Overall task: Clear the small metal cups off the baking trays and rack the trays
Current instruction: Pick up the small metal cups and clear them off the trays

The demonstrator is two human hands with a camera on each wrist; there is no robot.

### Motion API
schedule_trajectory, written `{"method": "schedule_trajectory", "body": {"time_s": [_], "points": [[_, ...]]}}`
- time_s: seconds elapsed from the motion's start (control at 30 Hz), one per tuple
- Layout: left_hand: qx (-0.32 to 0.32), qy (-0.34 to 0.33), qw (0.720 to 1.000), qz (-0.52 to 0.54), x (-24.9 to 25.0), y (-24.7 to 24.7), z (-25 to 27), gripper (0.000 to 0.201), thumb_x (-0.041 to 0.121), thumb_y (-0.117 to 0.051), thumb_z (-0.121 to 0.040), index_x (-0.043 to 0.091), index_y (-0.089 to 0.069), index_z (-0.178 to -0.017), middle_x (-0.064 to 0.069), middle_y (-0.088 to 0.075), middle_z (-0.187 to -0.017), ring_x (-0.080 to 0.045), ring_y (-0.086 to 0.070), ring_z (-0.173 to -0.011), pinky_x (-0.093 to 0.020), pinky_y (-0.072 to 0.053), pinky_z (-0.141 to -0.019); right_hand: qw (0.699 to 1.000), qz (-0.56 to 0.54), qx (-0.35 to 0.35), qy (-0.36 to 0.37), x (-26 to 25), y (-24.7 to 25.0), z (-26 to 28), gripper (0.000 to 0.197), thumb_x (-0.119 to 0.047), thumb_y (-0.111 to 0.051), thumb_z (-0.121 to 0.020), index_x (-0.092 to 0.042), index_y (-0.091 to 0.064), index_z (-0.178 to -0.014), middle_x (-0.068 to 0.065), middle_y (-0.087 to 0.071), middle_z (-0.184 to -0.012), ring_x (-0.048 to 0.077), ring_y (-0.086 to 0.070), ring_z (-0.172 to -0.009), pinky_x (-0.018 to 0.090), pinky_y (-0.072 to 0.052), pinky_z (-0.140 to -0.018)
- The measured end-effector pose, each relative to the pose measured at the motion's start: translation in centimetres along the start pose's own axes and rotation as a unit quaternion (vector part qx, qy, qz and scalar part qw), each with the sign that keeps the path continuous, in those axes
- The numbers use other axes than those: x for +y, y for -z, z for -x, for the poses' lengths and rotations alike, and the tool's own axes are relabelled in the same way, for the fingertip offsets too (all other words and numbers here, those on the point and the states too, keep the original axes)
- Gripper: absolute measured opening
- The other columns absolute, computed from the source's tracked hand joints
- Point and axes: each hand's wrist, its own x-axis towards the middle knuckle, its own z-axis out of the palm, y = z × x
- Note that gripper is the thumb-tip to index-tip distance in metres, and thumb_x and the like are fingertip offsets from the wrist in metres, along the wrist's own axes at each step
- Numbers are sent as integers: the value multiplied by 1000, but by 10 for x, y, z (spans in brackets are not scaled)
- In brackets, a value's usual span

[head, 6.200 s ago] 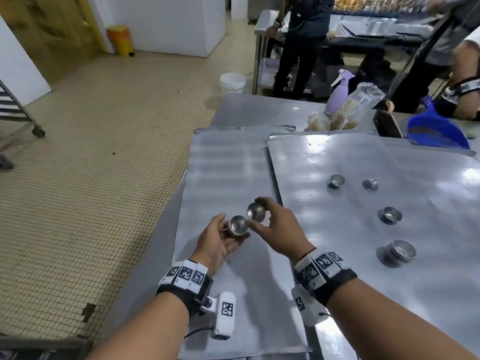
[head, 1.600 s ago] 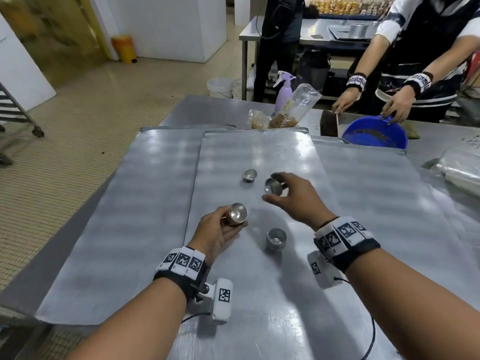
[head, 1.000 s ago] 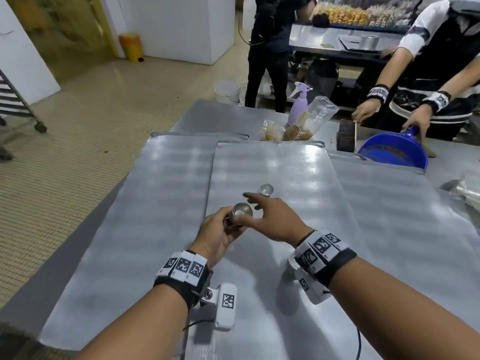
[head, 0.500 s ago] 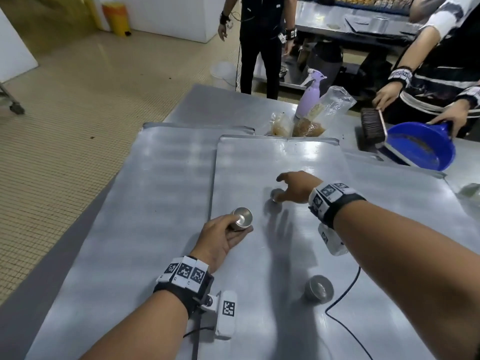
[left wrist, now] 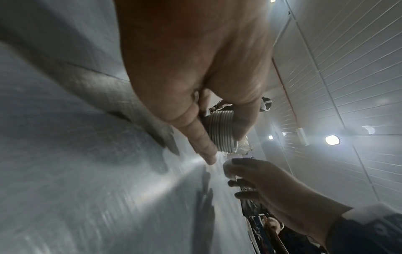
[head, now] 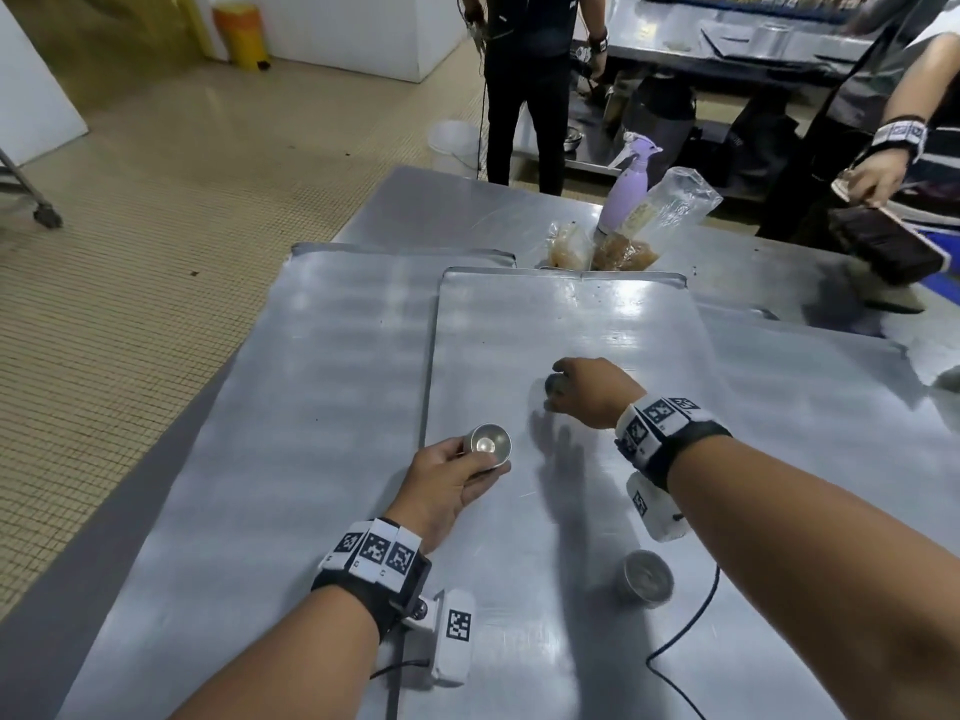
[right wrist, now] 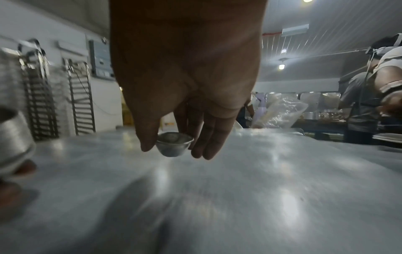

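Observation:
My left hand (head: 457, 475) grips a stack of nested small metal cups (head: 488, 445) over the seam between two baking trays; the left wrist view shows the ribbed stack (left wrist: 222, 130) between thumb and fingers. My right hand (head: 576, 389) reaches farther out over the top tray (head: 571, 314) and pinches one small metal cup (right wrist: 174, 143) between thumb and fingers, lifted just off the tray. Another metal cup (head: 647, 579) stands on the same tray near my right forearm. A lower tray (head: 322, 356) lies to the left.
A purple spray bottle (head: 626, 192) and plastic bags of food (head: 623, 246) sit past the trays' far edge. A person's hand holds a dark brush (head: 883, 241) at the far right. Another person stands behind the table (head: 415, 210). A wheeled rack's leg (head: 36, 200) shows far left.
My right hand has closed on the far cup and raised it off the tray. The left hand keeps the stack in about the same place. The person at right has lifted the brush.

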Motion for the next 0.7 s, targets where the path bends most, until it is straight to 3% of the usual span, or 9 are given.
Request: {"method": "schedule_trajectory", "body": {"time_s": [0.1, 0.2, 0.33, 0.43, 0.53, 0.7], "points": [[-1, -8, 1000, -5, 6, -12, 13, 22, -5, -67, -88, -8, -66, -110, -23, -72, -110, -34, -72, -104, -26, -60, -82, 992, -91, 74, 36, -20, 30, 42, 36, -37, -66, -91, -13, -66, -118, 4, -67, -117, 29, -61, -105, 34, -48, -85], [0, -22, 1000, 1, 14, -29, 30, 14, -2, -61, -91, -8, -67, -102, -25, -72, -107, -38, -70, -108, -26, -60, -77, 975, -155, 141, 78, -35, 46, 83, 49, -37, -72, -87, -15, -61, -130, 2, -66, -125, 25, -62, -108, 27, -42, -81], [-5, -39, 998, 53, 21, -55, 56, 19, 5, -48, -92, -6, -63, -91, -24, -72, -96, -40, -71, -96, -35, -62, -81, 966, -175, 151, 115, -47, 34, 129, 57, -39, -72, -86, -20, -55, -137, 1, -66, -127, 21, -63, -109, 32, -50, -89], [-19, -45, 997, 58, 16, -70, 78, 24, 12, -44, -92, 0, -64, -88, -14, -73, -83, -23, -71, -76, -35, -59, -80, 963, -184, 154, 120, -49, 14, 156, 60, -45, -72, -84, -26, -54, -138, -1, -69, -122, 20, -63, -108, 36, -51, -89], [-31, -49, 997, 50, 2, -74, 97, 28, 17, -44, -94, 0, -67, -95, -10, -73, -83, -18, -69, -71, -34, -58, -79, 954, -203, 183, 119, -44, -2, 175, 60, -48, -71, -84, -31, -53, -139, -3, -69, -121, 19, -63, -110, 36, -51, -90], [-17, -52, 998, 25, -21, -71, 118, 29, 23, -45, -96, 2, -65, -91, -12, -70, -81, -19, -67, -63, -35, -55, -79, 950, -231, 162, 133, -30, -20, 201, 84, -64, -71, -76, -38, -38, -149, -10, -59, -138, 12, -60, -118, 35, -51, -93]]}}
